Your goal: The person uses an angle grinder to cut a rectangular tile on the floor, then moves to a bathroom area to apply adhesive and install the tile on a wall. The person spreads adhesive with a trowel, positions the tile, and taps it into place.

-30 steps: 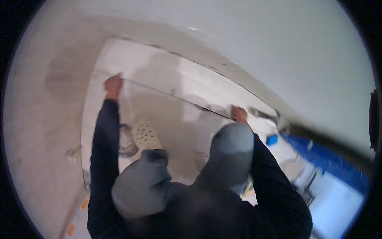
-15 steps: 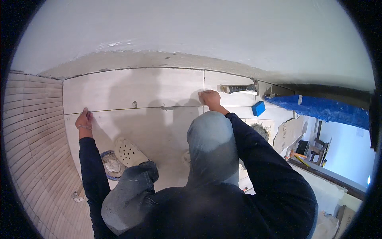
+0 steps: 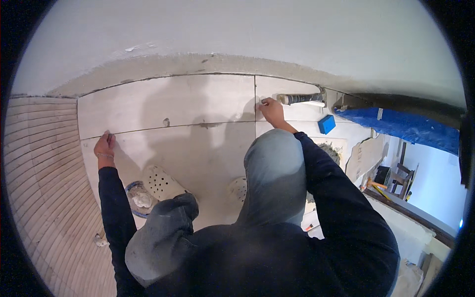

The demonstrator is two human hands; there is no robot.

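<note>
Large pale tiles (image 3: 173, 99) lie edge to edge in front of me, with thin dark joints between them. At the left end of the long joint my left hand (image 3: 105, 146) rests with fingertips pinched together; whatever they hold, if anything, is too small to name. My right hand (image 3: 273, 113) is closed just right of the short cross joint, its fingers curled over a small dark bit I cannot make out. Beside it, a hammer-like tool with a black-wrapped handle (image 3: 302, 98) lies on the tile. A blue sponge (image 3: 326, 124) sits right of that hand.
My pale clogs (image 3: 162, 182) stand on the tiles. Near the left one is a round tub (image 3: 132, 190) with whitish paste. Narrow strip tiles (image 3: 49, 173) cover the left side, a wall (image 3: 237, 34) rises ahead. Blue sheeting (image 3: 410, 131) and torn cardboard (image 3: 365, 156) are at right.
My right hand has shifted a little to the right, away from the cross joint. My left hand stays at its place. My right knee has moved right, showing more of the right clog.
</note>
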